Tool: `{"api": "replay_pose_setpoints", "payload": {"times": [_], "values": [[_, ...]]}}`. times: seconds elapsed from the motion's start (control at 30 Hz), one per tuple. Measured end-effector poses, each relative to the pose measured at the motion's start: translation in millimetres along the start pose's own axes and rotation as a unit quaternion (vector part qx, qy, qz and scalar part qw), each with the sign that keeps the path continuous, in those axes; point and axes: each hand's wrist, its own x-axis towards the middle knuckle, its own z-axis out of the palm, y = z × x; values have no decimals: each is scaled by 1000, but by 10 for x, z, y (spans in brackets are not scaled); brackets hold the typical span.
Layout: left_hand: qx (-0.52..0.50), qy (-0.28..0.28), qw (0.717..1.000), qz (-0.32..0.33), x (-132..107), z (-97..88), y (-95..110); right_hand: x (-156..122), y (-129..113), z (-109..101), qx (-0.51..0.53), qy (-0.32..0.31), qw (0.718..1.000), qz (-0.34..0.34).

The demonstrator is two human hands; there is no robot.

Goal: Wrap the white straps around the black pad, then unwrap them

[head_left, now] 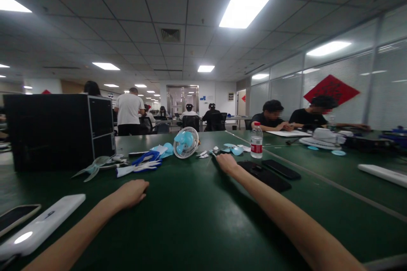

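Note:
My left hand (132,194) rests on the green table (190,220) with its fingers curled in, and nothing shows in it. Farther out, my right hand (226,164) is closed at a group of small white and light-blue pieces (233,149). A thin light piece (212,153) shows at its fingertips; its kind is too small to make out. Left of that hand stands a small fan (186,143) with a white grille and light-blue blades, tilted. Blue-and-white work gloves (140,165) lie beyond my left hand, beside loose clear fan blades (95,168).
A black computer case (51,131) stands at the left. Near me lie a white long device (44,224) and a phone (15,218). A water bottle (256,140), a black flat case (265,175) and another phone (281,169) are at the right. Two people sit across the table.

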Motion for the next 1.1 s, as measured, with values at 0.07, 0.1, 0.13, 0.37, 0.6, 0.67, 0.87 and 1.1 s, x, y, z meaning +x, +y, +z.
{"api": "replay_pose_setpoints", "payload": {"times": [0.07, 0.1, 0.13, 0.37, 0.6, 0.67, 0.87, 1.1], "values": [[1, 0, 1000, 1, 11, 14, -19, -4, -11, 19, 4, -9, 1000, -4], [0, -1, 1000, 1, 12, 16, -22, -8, 14, 10, 6, -10, 1000, -3], [-3, -3, 1000, 0, 12, 16, -20, -16, 62, -10, 8, -9, 1000, 1], [5, -2, 1000, -9, -12, -21, 55, -286, 873, -149, 0, -5, 994, 110], [4, 5, 1000, 0, 12, 6, 59, -604, 1455, 96, 74, -94, 970, 213], [-2, 6, 1000, -5, -9, -18, 85, -614, 1494, 141, 84, -103, 966, 221], [-17, -5, 1000, -18, -80, -97, 155, -594, 1486, 188, 86, -105, 963, 231], [-31, 14, 999, -1, 8, 56, -43, -659, 1540, -66, 49, -25, 970, 238]]}}
